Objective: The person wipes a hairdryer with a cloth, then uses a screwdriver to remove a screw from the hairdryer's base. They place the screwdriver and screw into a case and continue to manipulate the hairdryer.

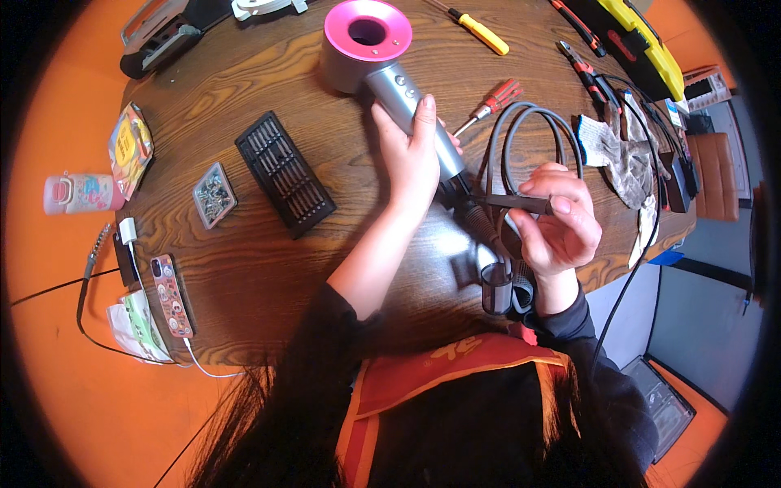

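Observation:
My left hand (409,154) is wrapped round the silver handle of a hair dryer (368,61) with a pink ring on its head. The handle slants down to the right, and dark inner parts show at its lower end. Between thumb and fingers, my right hand (561,220) pinches a slim dark tool (521,203). Its narrow tip reaches to the handle's lower end; whether they touch I cannot tell. A grey power cord (508,134) lies coiled behind my right hand. Below it, near the table edge, is a dark see-through cylinder (496,287).
Left on the wooden table (268,285) are a black bit case (285,175), a small box of screws (215,196) and a phone (172,296). A red screwdriver (498,98), yellow screwdriver (482,32), pliers (586,73) and work gloves (622,154) lie toward the far right.

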`<state>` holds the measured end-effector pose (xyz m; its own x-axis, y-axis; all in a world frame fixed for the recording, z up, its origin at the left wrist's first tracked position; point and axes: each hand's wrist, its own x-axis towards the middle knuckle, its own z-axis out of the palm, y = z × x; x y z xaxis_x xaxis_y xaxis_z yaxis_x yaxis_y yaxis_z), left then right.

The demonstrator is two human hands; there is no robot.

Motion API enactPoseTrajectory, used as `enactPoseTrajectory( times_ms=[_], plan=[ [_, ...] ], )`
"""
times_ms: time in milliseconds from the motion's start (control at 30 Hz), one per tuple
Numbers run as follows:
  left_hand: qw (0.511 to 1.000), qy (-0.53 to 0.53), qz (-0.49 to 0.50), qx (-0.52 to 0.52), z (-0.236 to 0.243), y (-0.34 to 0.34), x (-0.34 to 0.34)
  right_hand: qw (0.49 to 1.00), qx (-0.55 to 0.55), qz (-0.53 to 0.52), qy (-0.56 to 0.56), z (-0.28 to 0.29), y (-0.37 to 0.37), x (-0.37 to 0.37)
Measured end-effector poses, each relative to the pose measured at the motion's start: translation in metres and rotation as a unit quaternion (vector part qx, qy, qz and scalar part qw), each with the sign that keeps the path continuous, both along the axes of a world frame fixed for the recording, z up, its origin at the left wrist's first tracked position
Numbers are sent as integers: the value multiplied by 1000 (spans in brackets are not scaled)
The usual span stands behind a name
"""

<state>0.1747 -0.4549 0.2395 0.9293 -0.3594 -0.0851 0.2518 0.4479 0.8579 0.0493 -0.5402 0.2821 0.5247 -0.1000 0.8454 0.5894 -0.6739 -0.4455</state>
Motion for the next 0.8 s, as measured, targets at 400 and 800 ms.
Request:
enactPoseTrajectory(
  times_ms=[400,800],
  plan=[
    [1000,-15,-3,11,0,0,1,997,75,21,9,-1,1,2],
    [1000,-9,-3,7,3,1,-1,999,34,15,8,-2,0,2]
  ],
)
